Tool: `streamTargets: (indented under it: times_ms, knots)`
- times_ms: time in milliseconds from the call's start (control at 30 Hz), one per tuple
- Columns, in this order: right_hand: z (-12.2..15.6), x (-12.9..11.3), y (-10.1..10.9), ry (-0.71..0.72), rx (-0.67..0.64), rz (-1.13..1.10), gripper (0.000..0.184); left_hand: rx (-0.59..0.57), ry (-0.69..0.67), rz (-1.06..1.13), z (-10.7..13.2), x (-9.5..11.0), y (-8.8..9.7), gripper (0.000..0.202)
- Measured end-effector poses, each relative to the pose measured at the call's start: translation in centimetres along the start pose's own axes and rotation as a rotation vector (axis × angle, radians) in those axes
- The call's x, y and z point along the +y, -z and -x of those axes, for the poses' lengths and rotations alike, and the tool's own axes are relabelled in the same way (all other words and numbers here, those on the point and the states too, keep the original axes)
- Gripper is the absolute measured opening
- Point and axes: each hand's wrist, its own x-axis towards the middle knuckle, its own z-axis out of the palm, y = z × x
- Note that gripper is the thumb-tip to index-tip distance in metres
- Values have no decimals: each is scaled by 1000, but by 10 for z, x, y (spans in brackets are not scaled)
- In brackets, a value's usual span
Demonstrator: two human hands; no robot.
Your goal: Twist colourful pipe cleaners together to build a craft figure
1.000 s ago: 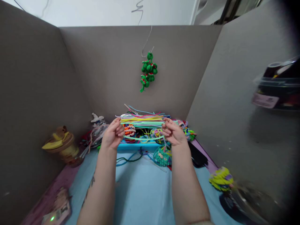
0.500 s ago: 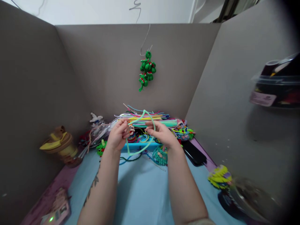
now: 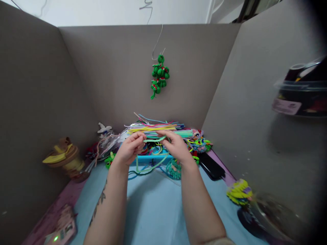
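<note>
A mint-green pipe cleaner [image 3: 152, 167] is bent into a loop between my two hands, its lower part hanging in a curve. My left hand [image 3: 132, 147] is closed, with thumb and forefinger pinching it. On the other side my right hand [image 3: 176, 145] grips it near the thumb, the fingers partly curled. One stretch of it runs almost level between the fingertips. Behind the hands lies a bundle of coloured pipe cleaners [image 3: 153, 129]. A teal coiled pipe-cleaner piece [image 3: 174, 169] rests just below my right hand.
A blue tray [image 3: 153, 159] with loose pieces stands behind the hands. A black phone [image 3: 211, 166] lies at right, near a yellow fuzzy piece [image 3: 239, 192]. At left stands a brown pot-like container [image 3: 73, 160]. Green figures [image 3: 160, 75] hang on the back panel. Grey panels enclose three sides.
The top of the pipe-cleaner loop, which stood up in a peak, has come down to a nearly level line between my hands. Both hands stay in about the same place.
</note>
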Motion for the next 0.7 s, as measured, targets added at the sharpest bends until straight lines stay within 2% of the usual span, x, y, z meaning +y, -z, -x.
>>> streamTargets:
  times_ms: [133,300,400,467,533,600,700]
  knots:
    - [1,-2,-1,30,-23,32,27,119,-68,-108,-3,-2,5,22]
    - [2,-3,-2,91,-65,45,15,302,-176,-494,-7,-6,2,20]
    - [3,-2,-2,107,-37,39,11,370,-421,-808,-3,-2,-9,16]
    - [3,-3,-2,115,-10,26,11,315,-641,-1008,3,2,-18,12]
    - [4,-5,-1,115,11,13,12,221,-759,-1140,7,5,-25,10]
    - [5,-8,0,107,22,3,13,167,-788,-1201,9,6,-29,10]
    - [6,-12,0,80,25,-6,15,163,-781,-1227,10,2,-28,12]
